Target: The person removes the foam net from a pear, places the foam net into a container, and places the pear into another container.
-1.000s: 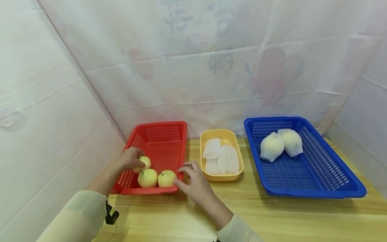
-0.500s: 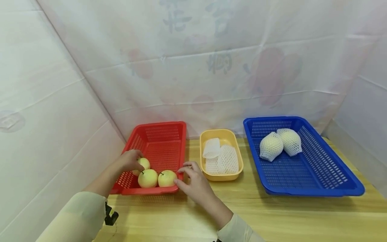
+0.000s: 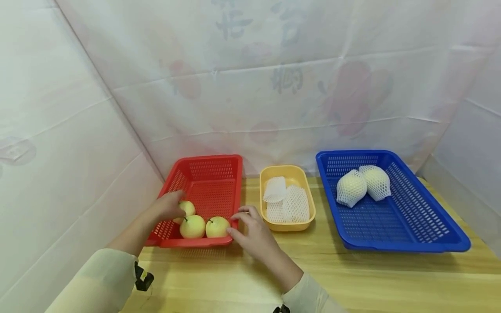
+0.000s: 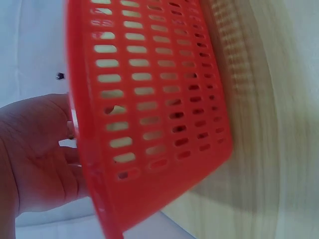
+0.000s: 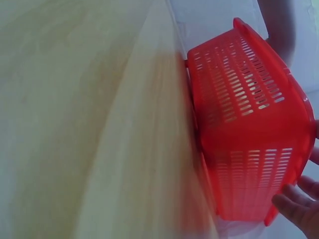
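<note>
Inside the red basket (image 3: 204,244), my left hand (image 3: 168,206) reaches over the left side and grips a yellow pear (image 3: 189,208), with thumb and fingers around it. That hand partly covers this pear. Two more pears with dark stems, a left one (image 3: 192,227) and a right one (image 3: 217,227), sit along the basket's front wall. My right hand (image 3: 256,237) holds the basket's right rim near the front corner. In the left wrist view the slotted basket wall (image 4: 144,199) hides the left fingertips. Right-hand fingertips (image 5: 285,203) lie against the basket's outside in the right wrist view.
A small yellow tray (image 3: 287,227) with white foam net sleeves (image 3: 295,204) stands to the right of the red basket. Farther right, a blue basket (image 3: 391,247) holds two pears in foam nets (image 3: 352,188). White cloth walls (image 3: 250,104) enclose the wooden table (image 3: 203,282).
My left hand has shifted only slightly about the pear. The right hand stays at the basket's rim, and the head view has tilted a little.
</note>
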Demonstrator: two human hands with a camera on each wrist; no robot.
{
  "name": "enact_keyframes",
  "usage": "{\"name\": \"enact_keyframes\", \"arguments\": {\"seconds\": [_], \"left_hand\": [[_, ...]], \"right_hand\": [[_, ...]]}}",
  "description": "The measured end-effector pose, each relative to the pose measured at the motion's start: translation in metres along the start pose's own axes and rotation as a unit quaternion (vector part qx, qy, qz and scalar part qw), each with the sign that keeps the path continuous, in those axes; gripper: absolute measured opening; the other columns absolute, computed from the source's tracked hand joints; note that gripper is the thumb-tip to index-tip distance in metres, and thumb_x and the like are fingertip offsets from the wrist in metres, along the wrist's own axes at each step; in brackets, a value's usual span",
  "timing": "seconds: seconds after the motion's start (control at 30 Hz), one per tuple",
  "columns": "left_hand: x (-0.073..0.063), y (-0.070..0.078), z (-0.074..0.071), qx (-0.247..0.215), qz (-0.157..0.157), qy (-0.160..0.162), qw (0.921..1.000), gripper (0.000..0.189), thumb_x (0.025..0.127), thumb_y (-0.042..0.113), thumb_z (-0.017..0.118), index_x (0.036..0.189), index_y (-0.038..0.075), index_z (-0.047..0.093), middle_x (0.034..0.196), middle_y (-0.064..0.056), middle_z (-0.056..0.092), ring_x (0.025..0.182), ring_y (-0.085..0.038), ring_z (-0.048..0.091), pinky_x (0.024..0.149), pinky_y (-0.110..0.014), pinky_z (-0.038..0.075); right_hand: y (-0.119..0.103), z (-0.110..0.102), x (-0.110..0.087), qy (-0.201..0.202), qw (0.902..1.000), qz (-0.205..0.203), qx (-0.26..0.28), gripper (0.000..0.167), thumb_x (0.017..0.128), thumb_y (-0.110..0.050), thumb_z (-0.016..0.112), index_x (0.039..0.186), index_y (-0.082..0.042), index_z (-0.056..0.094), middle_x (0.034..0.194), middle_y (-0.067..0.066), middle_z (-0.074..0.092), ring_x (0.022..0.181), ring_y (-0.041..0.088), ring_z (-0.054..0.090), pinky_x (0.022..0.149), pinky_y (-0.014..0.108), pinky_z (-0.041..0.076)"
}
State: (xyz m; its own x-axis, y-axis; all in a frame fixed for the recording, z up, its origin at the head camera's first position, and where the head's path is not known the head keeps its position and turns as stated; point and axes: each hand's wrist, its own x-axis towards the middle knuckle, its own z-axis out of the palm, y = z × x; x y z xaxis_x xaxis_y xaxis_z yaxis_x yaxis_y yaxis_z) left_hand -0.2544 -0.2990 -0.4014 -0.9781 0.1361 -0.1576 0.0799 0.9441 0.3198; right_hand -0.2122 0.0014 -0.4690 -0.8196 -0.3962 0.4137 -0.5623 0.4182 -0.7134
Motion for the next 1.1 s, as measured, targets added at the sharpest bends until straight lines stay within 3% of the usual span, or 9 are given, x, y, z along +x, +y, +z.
{"name": "enact_keyframes", "arguments": {"seconds": [0.07, 0.17, 0.33, 0.53, 0.7, 0.87, 0.93, 1.1], "left_hand": [[0.001, 0.01, -0.002, 0.028, 0.004, -0.001, 0.9996, 0.069, 0.077, 0.008, 0.072, 0.138, -0.008, 0.045, 0.13, -0.029, 0.057, 0.119, -0.044, 0.053, 0.096, -0.053, 0.047], [0.001, 0.027, -0.004, 0.075, 0.009, 0.006, 0.9971, 0.074, 0.083, 0.011, 0.07, 0.146, -0.006, 0.036, 0.143, -0.032, 0.045, 0.134, -0.051, 0.038, 0.106, -0.063, 0.037], [-0.005, 0.06, 0.0, 0.105, 0.043, 0.068, 0.9912, 0.069, 0.087, 0.016, 0.069, 0.147, 0.001, 0.038, 0.143, -0.027, 0.046, 0.13, -0.049, 0.044, 0.097, -0.063, 0.045], [-0.019, 0.103, 0.016, 0.113, 0.119, 0.139, 0.9766, 0.064, 0.087, 0.025, 0.074, 0.142, 0.007, 0.047, 0.14, -0.02, 0.052, 0.127, -0.04, 0.051, 0.089, -0.053, 0.054], [-0.033, 0.146, 0.028, 0.072, 0.189, 0.184, 0.962, 0.058, 0.088, 0.028, 0.073, 0.14, 0.012, 0.052, 0.139, -0.012, 0.053, 0.13, -0.029, 0.05, 0.094, -0.047, 0.054], [-0.036, 0.193, 0.05, 0.024, 0.239, 0.166, 0.9564, 0.052, 0.092, 0.031, 0.068, 0.14, 0.017, 0.053, 0.142, -0.005, 0.053, 0.132, -0.023, 0.049, 0.101, -0.044, 0.049], [-0.031, 0.211, 0.063, 0.007, 0.269, 0.162, 0.9493, 0.05, 0.093, 0.031, 0.068, 0.138, 0.017, 0.054, 0.14, -0.004, 0.054, 0.131, -0.022, 0.05, 0.103, -0.04, 0.048], [-0.015, 0.258, 0.099, -0.005, 0.356, 0.19, 0.915, 0.043, 0.091, 0.029, 0.07, 0.131, 0.014, 0.06, 0.131, -0.004, 0.06, 0.123, -0.019, 0.056, 0.103, -0.03, 0.048]], "right_hand": [[0.002, -0.006, 0.0, -0.008, 0.9999, -0.003, -0.006, 0.032, 0.09, -0.038, 0.071, 0.115, -0.021, 0.067, 0.132, 0.002, 0.053, 0.122, 0.019, 0.054, 0.099, 0.042, 0.05], [0.005, -0.019, 0.001, -0.017, 0.9996, -0.012, -0.019, 0.033, 0.09, -0.037, 0.072, 0.118, -0.019, 0.066, 0.131, 0.002, 0.054, 0.122, 0.02, 0.054, 0.101, 0.042, 0.049], [0.008, -0.051, 0.001, -0.006, 0.998, -0.016, -0.061, 0.035, 0.089, -0.035, 0.073, 0.12, -0.019, 0.066, 0.129, -0.001, 0.056, 0.121, 0.021, 0.055, 0.098, 0.043, 0.051], [0.007, -0.096, 0.001, 0.032, 0.9929, -0.053, -0.101, 0.033, 0.089, -0.034, 0.073, 0.118, -0.019, 0.068, 0.128, -0.002, 0.057, 0.122, 0.019, 0.055, 0.098, 0.041, 0.051], [-0.005, -0.143, 0.004, 0.052, 0.9882, -0.078, -0.12, 0.034, 0.09, -0.032, 0.072, 0.12, -0.016, 0.067, 0.13, 0.0, 0.058, 0.123, 0.022, 0.054, 0.099, 0.044, 0.05], [-0.019, -0.194, 0.011, 0.061, 0.982, -0.109, -0.142, 0.035, 0.091, -0.026, 0.072, 0.123, -0.013, 0.065, 0.129, 0.004, 0.058, 0.121, 0.024, 0.055, 0.096, 0.046, 0.05], [-0.021, -0.212, 0.016, 0.062, 0.9771, -0.12, -0.165, 0.034, 0.091, -0.024, 0.072, 0.122, -0.011, 0.066, 0.126, 0.006, 0.059, 0.117, 0.024, 0.056, 0.093, 0.046, 0.051], [-0.023, -0.249, 0.028, 0.036, 0.968, -0.094, -0.23, 0.032, 0.093, -0.026, 0.07, 0.121, -0.011, 0.066, 0.123, 0.008, 0.061, 0.116, 0.028, 0.057, 0.092, 0.05, 0.05]]}}
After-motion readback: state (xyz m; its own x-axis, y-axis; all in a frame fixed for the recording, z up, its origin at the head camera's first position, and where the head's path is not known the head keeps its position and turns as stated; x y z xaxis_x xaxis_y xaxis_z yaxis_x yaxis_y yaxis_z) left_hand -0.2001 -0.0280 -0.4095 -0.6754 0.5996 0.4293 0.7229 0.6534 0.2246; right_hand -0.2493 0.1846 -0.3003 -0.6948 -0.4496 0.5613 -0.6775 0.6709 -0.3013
